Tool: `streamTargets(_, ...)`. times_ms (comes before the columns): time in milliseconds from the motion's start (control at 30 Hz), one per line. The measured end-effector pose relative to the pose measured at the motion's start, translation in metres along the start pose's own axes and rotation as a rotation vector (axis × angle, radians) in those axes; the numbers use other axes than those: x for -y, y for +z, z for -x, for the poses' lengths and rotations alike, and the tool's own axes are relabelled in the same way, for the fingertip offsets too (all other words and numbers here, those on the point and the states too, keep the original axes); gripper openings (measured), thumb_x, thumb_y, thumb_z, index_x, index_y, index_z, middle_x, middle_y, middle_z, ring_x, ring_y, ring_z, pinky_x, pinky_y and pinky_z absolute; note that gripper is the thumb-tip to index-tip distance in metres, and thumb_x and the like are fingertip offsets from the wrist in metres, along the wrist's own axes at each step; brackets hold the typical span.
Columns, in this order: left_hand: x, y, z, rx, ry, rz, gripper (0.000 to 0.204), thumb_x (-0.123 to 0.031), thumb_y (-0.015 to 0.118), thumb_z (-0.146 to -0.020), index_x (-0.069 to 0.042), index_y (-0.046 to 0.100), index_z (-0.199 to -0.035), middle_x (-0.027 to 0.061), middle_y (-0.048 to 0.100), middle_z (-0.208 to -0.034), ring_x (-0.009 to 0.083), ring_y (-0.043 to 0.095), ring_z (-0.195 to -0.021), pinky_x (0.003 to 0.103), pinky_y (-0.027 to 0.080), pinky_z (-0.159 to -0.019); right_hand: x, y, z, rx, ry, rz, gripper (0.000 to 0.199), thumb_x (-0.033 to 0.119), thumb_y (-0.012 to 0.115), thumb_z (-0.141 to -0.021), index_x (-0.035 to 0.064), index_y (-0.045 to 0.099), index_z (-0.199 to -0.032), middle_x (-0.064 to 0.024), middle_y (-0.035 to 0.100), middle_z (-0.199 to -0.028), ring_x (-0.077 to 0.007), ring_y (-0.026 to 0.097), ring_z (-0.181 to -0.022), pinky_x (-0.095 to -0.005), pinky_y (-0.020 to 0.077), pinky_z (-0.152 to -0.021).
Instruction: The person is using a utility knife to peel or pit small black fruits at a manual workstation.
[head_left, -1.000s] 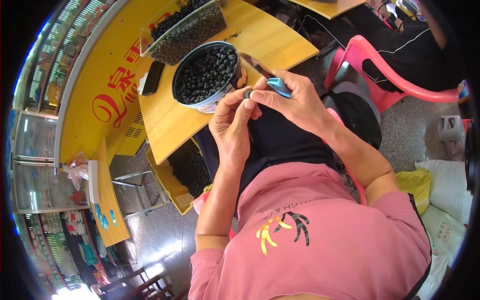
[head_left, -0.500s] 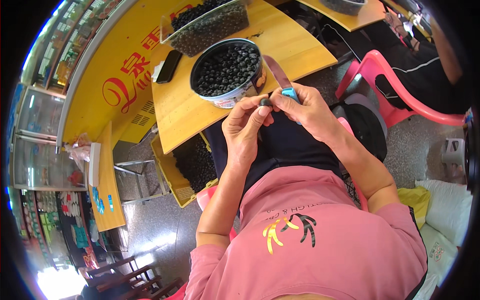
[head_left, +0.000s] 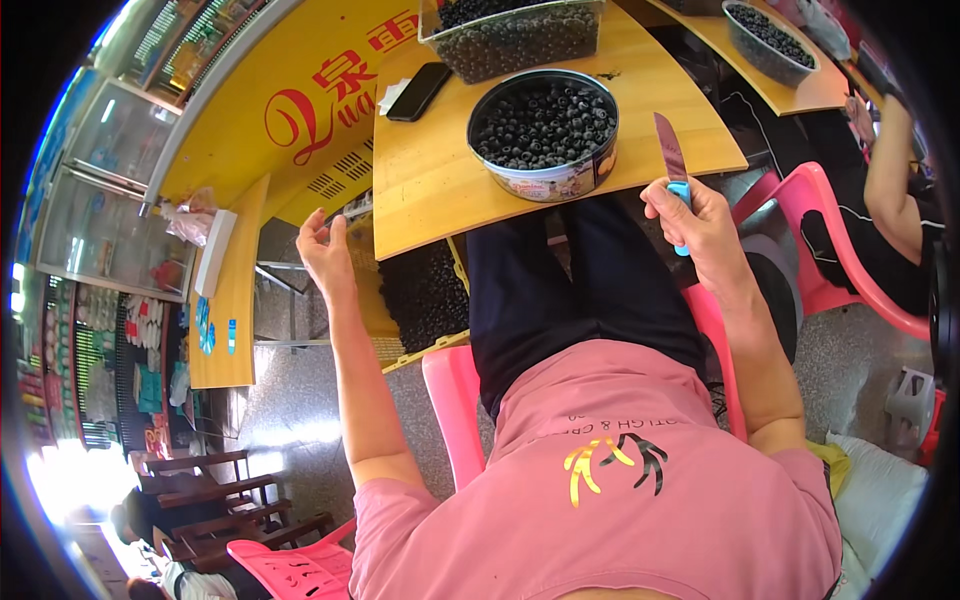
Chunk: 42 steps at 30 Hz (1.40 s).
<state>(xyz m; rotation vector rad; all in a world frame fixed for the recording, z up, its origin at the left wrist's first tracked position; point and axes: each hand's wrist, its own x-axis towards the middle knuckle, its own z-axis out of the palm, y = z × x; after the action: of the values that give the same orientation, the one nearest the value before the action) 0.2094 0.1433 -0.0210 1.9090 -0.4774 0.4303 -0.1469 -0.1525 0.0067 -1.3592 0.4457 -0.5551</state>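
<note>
My right hand (head_left: 697, 228) grips a small knife (head_left: 674, 165) by its blue handle, with the dark blade pointing up. It hangs just off the right front edge of the wooden table (head_left: 420, 215). My left hand (head_left: 328, 262) is out to the left of the table, its fingers apart and nothing visible in them. Close to its right, on the floor, a yellow crate (head_left: 392, 352) holds many small dark round pieces (head_left: 425, 300), like berries or nuts. A round tub (head_left: 545, 185) of similar dark pieces stands on the table between my hands.
Behind the tub is a clear plastic box (head_left: 520, 50) of dark pieces, with a black phone (head_left: 419, 92) to its left. A second table holds a bowl (head_left: 765, 55). A pink chair (head_left: 860, 230) and another person's arm (head_left: 893, 190) are at the right.
My hands have parted. The left, which held a small dark round piece, has swung left without it; the right has moved right with the knife. The view has shifted.
</note>
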Motion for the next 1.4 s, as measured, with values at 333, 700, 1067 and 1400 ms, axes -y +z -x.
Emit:
streamTargets(333,-0.138,0.101,-0.003,0.645,0.689,-0.029,0.014,-0.007,0.065,-0.086,0.0,0.068,-0.098,0.0107,0.067,-0.09,0.0203,0.062,-0.085,0.031,0.048,-0.077,0.0,-0.004,-0.001,-0.016,-0.02,0.011,0.023,0.024,0.065,-0.093,0.0013,0.063,-0.097,0.0007,0.057,-0.077,-0.0004,0.04,-0.056,-0.0173,0.0315,-0.049)
streamTargets(700,-0.156,0.183,-0.013,1.091,0.893,-0.805,0.01,-0.011,0.062,-0.077,-0.005,0.064,-0.083,0.0132,0.067,-0.084,0.0327,0.062,-0.09,0.044,0.046,-0.075,0.005,-0.008,0.0,-0.02,-0.068,0.103,0.022,0.026,0.063,-0.094,0.0038,0.065,-0.096,0.0032,0.057,-0.076,-0.0004,0.04,-0.059,-0.0166,0.0308,-0.051)
streamTargets(1067,-0.154,0.163,-0.014,0.922,0.669,-0.412,0.013,-0.017,0.062,-0.082,-0.004,0.066,-0.086,0.0157,0.067,-0.084,0.0329,0.064,-0.084,0.044,0.049,-0.073,-0.002,-0.01,-0.003,0.023,-0.063,0.106,0.021,0.026,0.064,-0.094,0.0057,0.064,-0.096,0.0035,0.057,-0.076,0.0006,0.04,-0.059,-0.0158,0.0302,-0.051)
streamTargets(1400,-0.15,0.182,-0.007,1.132,0.778,-0.692,0.013,-0.016,0.062,-0.079,-0.006,0.066,-0.085,0.0139,0.068,-0.086,0.0335,0.064,-0.089,0.044,0.05,-0.076,0.001,-0.011,-0.004,0.02,-0.064,0.093,0.021,0.025,0.064,-0.094,0.0045,0.063,-0.095,0.0031,0.057,-0.076,0.0009,0.04,-0.058,-0.0159,0.0297,-0.051)
